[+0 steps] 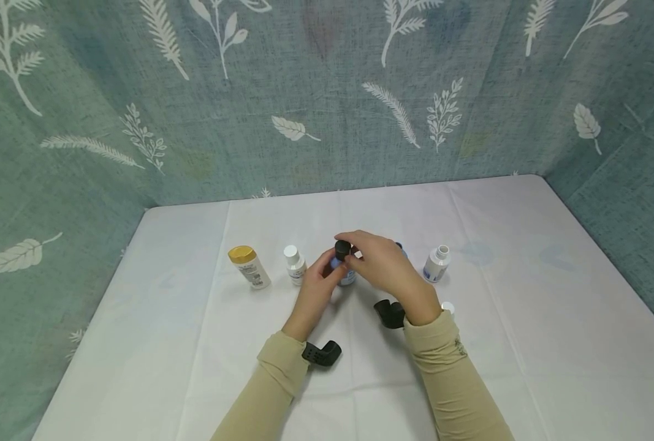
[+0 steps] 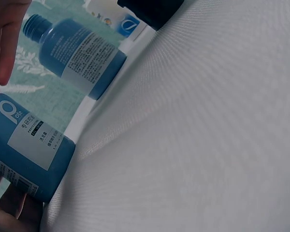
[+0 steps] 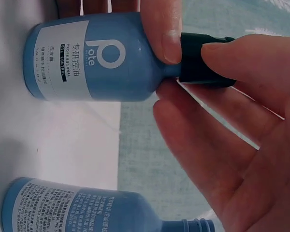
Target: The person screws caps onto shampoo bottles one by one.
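Note:
My left hand [image 1: 314,291] holds a blue shampoo bottle [image 3: 135,53] by its body, upright on the white cloth, its white label facing the right wrist camera. Thumb and fingers of my right hand [image 1: 386,266] pinch the black cap [image 3: 191,60] at the bottle's neck. A left-hand finger lies along the bottle's shoulder, right by the cap's lower edge. Beside it stands a second blue bottle [image 2: 82,60], uncapped with its threaded neck bare; in the head view my right hand mostly hides it.
Left of my hands stand a white bottle with a yellow cap [image 1: 254,271] and a small white-capped bottle [image 1: 296,269]. An uncapped white bottle [image 1: 436,266] is on the right. A small white object [image 1: 448,307] shows beside my right wrist. Black wrist cameras [image 1: 323,354] jut over the cloth.

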`<move>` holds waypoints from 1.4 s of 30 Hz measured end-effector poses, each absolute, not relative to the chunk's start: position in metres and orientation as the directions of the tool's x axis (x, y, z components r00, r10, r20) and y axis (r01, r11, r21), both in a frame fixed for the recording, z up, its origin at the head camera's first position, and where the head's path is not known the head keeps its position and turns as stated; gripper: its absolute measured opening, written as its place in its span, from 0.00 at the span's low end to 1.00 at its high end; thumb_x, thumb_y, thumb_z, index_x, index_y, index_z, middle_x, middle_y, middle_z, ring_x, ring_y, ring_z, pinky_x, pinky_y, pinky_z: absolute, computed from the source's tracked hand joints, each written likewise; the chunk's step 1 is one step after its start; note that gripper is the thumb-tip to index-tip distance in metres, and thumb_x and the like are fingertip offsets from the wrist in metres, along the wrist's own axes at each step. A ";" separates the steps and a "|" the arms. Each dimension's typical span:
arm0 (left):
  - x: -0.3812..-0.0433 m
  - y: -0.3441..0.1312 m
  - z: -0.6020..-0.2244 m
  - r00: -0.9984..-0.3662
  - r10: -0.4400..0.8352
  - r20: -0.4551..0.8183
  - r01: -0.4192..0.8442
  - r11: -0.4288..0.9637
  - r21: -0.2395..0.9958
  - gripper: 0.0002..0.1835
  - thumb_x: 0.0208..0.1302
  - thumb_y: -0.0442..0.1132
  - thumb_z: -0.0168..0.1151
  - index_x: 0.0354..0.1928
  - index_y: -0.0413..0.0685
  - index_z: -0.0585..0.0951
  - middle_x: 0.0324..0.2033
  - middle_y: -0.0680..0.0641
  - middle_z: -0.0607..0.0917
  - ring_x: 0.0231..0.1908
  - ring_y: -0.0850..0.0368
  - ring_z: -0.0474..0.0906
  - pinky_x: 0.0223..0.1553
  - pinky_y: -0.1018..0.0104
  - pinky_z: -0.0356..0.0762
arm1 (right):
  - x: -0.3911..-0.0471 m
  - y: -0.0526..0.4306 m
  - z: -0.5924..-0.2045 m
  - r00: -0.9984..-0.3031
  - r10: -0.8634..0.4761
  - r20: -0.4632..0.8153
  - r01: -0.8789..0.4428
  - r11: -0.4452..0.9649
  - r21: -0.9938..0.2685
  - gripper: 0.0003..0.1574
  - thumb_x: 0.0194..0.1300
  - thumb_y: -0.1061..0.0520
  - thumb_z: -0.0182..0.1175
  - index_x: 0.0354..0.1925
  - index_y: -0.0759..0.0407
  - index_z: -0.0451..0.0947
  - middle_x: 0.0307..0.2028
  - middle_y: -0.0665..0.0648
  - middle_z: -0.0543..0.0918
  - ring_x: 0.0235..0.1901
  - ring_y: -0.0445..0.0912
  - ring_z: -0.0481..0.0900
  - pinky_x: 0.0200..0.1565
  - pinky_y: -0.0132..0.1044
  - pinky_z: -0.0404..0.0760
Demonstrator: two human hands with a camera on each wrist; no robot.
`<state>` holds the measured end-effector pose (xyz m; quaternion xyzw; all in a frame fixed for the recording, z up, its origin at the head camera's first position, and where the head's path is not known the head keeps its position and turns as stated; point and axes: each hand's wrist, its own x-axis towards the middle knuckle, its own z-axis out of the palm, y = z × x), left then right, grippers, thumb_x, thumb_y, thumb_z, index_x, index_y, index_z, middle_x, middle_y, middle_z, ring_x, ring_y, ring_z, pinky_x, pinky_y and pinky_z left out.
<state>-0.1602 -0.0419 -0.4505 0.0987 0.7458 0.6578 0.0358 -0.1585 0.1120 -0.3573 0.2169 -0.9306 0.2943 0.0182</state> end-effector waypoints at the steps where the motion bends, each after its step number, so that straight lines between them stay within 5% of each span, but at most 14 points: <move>1: -0.160 -0.042 -0.449 -0.978 0.195 0.071 0.094 0.110 0.989 0.19 0.60 0.45 0.57 0.55 0.63 0.73 0.50 0.55 0.76 0.51 0.57 0.70 0.51 0.61 0.69 | -0.159 0.112 -0.357 -0.906 -0.392 0.159 -0.412 0.733 -0.541 0.25 0.58 0.59 0.57 0.56 0.51 0.71 0.45 0.49 0.78 0.41 0.43 0.76 0.35 0.34 0.73; 9: -0.148 -0.042 -0.426 -0.974 0.218 0.055 0.078 0.097 0.992 0.20 0.62 0.40 0.55 0.57 0.54 0.71 0.53 0.50 0.74 0.53 0.54 0.69 0.52 0.60 0.68 | -0.160 0.111 -0.360 -0.904 -0.385 0.188 -0.422 0.729 -0.539 0.22 0.56 0.56 0.62 0.51 0.52 0.73 0.44 0.48 0.77 0.41 0.42 0.77 0.37 0.35 0.75; 22: -0.147 -0.042 -0.424 -0.977 0.207 0.042 0.065 0.108 0.992 0.20 0.61 0.39 0.55 0.57 0.56 0.72 0.51 0.52 0.75 0.51 0.58 0.70 0.50 0.63 0.70 | -0.163 0.108 -0.363 -0.933 -0.315 0.172 -0.353 0.723 -0.593 0.18 0.52 0.51 0.65 0.43 0.51 0.74 0.39 0.46 0.77 0.39 0.43 0.77 0.37 0.35 0.74; 32: -0.149 -0.042 -0.425 -0.976 0.215 0.047 0.072 0.110 0.991 0.19 0.61 0.40 0.55 0.56 0.58 0.72 0.51 0.52 0.75 0.51 0.57 0.70 0.51 0.61 0.69 | -0.163 0.111 -0.364 -0.904 -0.383 0.189 -0.419 0.715 -0.560 0.31 0.53 0.54 0.65 0.56 0.51 0.68 0.46 0.49 0.74 0.41 0.41 0.75 0.36 0.33 0.74; 42: -0.150 -0.042 -0.424 -0.974 0.215 0.065 0.093 0.121 0.988 0.20 0.60 0.44 0.57 0.56 0.58 0.73 0.51 0.52 0.76 0.52 0.57 0.70 0.53 0.60 0.67 | -0.162 0.115 -0.359 -0.896 -0.411 0.168 -0.432 0.718 -0.546 0.25 0.57 0.59 0.59 0.55 0.47 0.72 0.46 0.46 0.78 0.42 0.40 0.76 0.38 0.34 0.75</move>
